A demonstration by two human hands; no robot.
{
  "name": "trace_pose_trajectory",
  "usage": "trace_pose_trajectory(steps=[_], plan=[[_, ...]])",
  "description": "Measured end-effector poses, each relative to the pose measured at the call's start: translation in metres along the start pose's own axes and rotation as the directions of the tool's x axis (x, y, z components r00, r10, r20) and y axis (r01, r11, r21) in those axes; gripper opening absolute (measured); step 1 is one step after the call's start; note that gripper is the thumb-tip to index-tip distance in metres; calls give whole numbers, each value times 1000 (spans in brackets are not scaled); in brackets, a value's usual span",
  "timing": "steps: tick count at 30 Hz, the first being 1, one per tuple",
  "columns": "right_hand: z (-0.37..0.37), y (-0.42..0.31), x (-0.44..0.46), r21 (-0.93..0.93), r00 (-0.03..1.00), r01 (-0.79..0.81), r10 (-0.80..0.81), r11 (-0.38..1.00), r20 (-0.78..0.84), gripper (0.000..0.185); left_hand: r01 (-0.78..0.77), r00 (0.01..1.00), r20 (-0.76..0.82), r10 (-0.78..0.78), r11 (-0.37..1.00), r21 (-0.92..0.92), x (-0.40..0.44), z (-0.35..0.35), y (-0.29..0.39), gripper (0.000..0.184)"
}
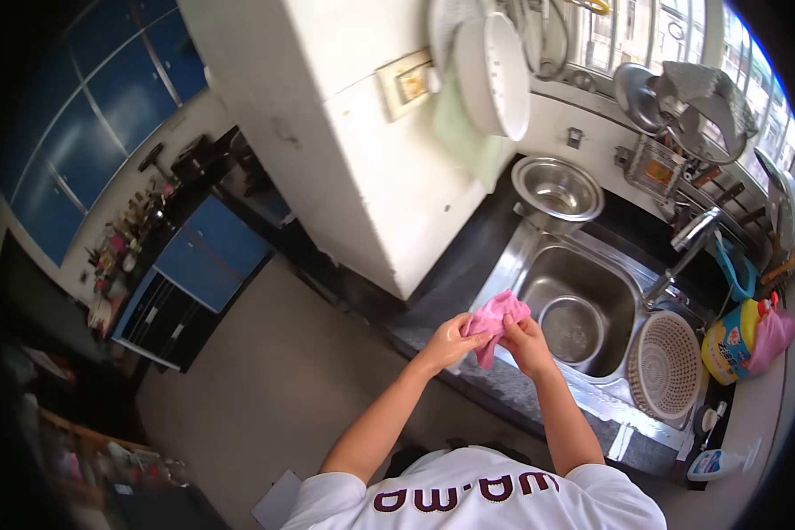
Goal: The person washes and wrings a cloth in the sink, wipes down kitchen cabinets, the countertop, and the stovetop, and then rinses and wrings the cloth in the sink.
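A crumpled pink cloth is held between my two hands at the near left edge of the sink. My left hand is closed on its left side, fingers pinching the fabric. On the right side, my right hand grips the same cloth with the thumb on top. A loose end hangs down between the hands. Just to the right is the stainless steel sink, with a round metal basin or recess at its bottom.
Behind the sink stands a steel pot. The faucet rises at the sink's far right. A beige plastic colander and a yellow detergent bottle stand on the right. A white pillar juts out on the left.
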State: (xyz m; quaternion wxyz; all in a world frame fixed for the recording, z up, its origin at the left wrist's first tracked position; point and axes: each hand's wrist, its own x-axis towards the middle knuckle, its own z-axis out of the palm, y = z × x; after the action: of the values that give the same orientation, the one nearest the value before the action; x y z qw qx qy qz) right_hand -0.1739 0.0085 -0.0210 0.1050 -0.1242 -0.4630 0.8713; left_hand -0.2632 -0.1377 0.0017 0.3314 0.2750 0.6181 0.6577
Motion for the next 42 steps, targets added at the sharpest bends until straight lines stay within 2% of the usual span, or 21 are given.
trace_pose_trajectory(steps=[6, 7, 10, 12, 13, 14, 15, 17, 19, 21, 23, 25, 28, 31, 33, 35, 36, 38, 39, 41, 42], plan=[[171, 101, 62, -331, 973, 223, -189, 917, 134, 30, -42, 952, -305, -5, 988, -146, -110, -197, 15, 14], [204, 109, 65, -345, 990, 91, -47, 934, 135, 31, -18, 941, -336, -37, 987, -159, -128, -226, 18, 12], [275, 150, 96, -470, 940, 205, -38, 859, 340, 35, -95, 760, -649, -22, 985, -144, -171, -297, 29, 11], [318, 160, 102, -772, 887, 37, 335, 635, 318, 44, -186, 612, -791, 12, 974, -129, -198, -342, 34, 12], [331, 179, 111, -766, 879, 52, 335, 640, 339, 44, -192, 597, -802, 25, 975, -114, -206, -363, 35, 12], [341, 200, 120, -749, 835, 433, 91, 501, 543, 50, -145, 574, -818, 43, 988, -51, -212, -382, 35, 13], [350, 216, 132, -631, 671, 731, -106, 259, 734, 56, -94, 553, -831, 58, 996, 7, -214, -397, 31, 14], [398, 236, 143, -561, 632, 730, -74, 390, 771, 63, -13, 535, -842, 60, 998, 63, -209, -427, 19, 16], [448, 259, 153, -403, 594, 604, -50, 687, 803, 69, -112, 585, -799, 138, 990, 89, -203, -454, 14, 17], [486, 280, 184, -414, 616, 600, -65, 685, 785, 59, -111, 584, -804, 113, 992, 59, -205, -496, 23, 24], [507, 320, 231, -489, 708, 368, 103, 791, 699, 45, -143, 677, -735, -35, 974, -177, -214, -547, 41, 34], [539, 346, 278, -368, 648, 459, -20, 809, 762, 35, -60, 676, -734, 67, 998, 36, -221, -608, 40, 43], [596, 366, 342, -333, 581, 298, 107, 895, 807, 29, 20, 772, -635, -6, 1000, 15, -225, -676, 72, 46], [658, 381, 380, -295, 619, 42, 207, 954, 758, 18, 70, 803, -585, 119, 954, 291, -215, -730, 92, 32], [702, 362, 395, -343, 644, -34, 283, 939, 711, 16, 472, 617, -774, 140, 721, 507, -211, -767, 99, 22], [746, 334, 413, -569, 475, -32, 513, 822, 715, 23, 385, 590, -792, 161, 805, 451, -207, -805, 108, 17], [763, 337, 428, -636, 472, -30, 572, 771, 671, 29, 286, 626, -714, 314, 760, 584, -204, -827, 112, 18], [782, 360, 465, -540, 462, 6, 477, 841, 748, 29, 31, 582, -550, 599, 660, 751, -193, -870, 112, 19], [793, 375, 486, -439, 442, 49, 375, 897, 815, 29, 25, 591, -542, 597, 659, 752, -189, -892, 114, 19], [818, 408, 527, -410, 462, 108, 320, 906, 827, 30, 133, 545, -785, 294, 894, 427, -185, -931, 135, 24], [830, 421, 547, -386, 468, 175, 268, 906, 842, 31, 273, 565, -798, 212, 864, 423, -183, -949, 152, 22]])
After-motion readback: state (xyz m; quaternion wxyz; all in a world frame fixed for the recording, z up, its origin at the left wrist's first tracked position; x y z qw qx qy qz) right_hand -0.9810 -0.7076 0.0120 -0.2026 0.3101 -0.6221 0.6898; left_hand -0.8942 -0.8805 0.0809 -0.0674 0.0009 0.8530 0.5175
